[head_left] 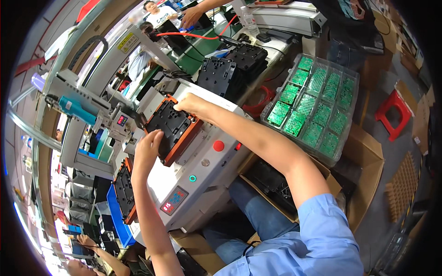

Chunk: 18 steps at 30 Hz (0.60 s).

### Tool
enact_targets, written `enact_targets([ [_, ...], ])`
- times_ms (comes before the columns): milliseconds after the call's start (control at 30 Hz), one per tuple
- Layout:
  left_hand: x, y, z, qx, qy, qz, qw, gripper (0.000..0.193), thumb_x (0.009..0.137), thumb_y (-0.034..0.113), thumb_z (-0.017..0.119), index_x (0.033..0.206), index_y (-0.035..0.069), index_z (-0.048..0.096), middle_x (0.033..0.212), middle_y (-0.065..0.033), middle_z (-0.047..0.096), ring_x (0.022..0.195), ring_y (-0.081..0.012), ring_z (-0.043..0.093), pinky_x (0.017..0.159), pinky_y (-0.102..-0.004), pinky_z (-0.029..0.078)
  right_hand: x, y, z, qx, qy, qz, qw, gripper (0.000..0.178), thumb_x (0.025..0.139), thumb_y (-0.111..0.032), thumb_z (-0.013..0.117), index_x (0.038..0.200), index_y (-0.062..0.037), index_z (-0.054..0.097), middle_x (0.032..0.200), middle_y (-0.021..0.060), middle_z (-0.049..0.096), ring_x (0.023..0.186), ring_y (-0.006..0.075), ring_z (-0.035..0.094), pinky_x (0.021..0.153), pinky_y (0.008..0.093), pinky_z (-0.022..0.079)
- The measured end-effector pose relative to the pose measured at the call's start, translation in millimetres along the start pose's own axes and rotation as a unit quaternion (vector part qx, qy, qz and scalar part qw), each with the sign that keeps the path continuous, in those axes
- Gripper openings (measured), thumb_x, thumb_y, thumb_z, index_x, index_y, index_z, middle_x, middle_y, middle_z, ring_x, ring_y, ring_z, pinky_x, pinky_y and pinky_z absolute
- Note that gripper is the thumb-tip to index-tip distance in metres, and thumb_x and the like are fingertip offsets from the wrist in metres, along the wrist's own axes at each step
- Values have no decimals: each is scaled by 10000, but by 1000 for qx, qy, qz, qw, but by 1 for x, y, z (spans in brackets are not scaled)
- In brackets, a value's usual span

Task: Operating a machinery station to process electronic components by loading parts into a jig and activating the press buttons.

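Left hand and right hand, fingers bunched at the rim of a black plastic housing; cannot tell whether clamped on it.
Housing sits in an orange fixture. Left to right, placed by that fixture: teal electric screwdriver, left; blue bin, left and nearer the body; second black housing, also left and nearer; left hand, at its left edge; right hand, far right corner; two loose black housings, beyond and right; clear tray of green circuit boards, well right.
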<state>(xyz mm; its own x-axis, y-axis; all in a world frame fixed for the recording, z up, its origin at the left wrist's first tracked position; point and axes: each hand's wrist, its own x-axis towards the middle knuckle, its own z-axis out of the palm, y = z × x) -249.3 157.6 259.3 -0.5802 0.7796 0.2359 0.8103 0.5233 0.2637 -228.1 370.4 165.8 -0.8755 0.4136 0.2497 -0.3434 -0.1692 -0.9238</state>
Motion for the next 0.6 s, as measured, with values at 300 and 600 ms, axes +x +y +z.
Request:
enact_targets([
  [300,4,6,14,58,-44,13,997,549,921,456,519,1366,142,449,1373,-256,420,1264,-397,424,1021,-399,376,-9,-22,13,-106,-24,54,993,179,789,-162,659,807,17,660,678,35,617,566,107,548,530,254,435],
  [600,6,7,25,81,-23,24,996,584,884,603,465,1332,231,514,1396,-236,411,1251,-438,424,1021,-441,384,0,-23,-4,-145,-48,55,987,264,807,-214,681,932,18,653,810,46,635,692,102,567,601,244,442],
])
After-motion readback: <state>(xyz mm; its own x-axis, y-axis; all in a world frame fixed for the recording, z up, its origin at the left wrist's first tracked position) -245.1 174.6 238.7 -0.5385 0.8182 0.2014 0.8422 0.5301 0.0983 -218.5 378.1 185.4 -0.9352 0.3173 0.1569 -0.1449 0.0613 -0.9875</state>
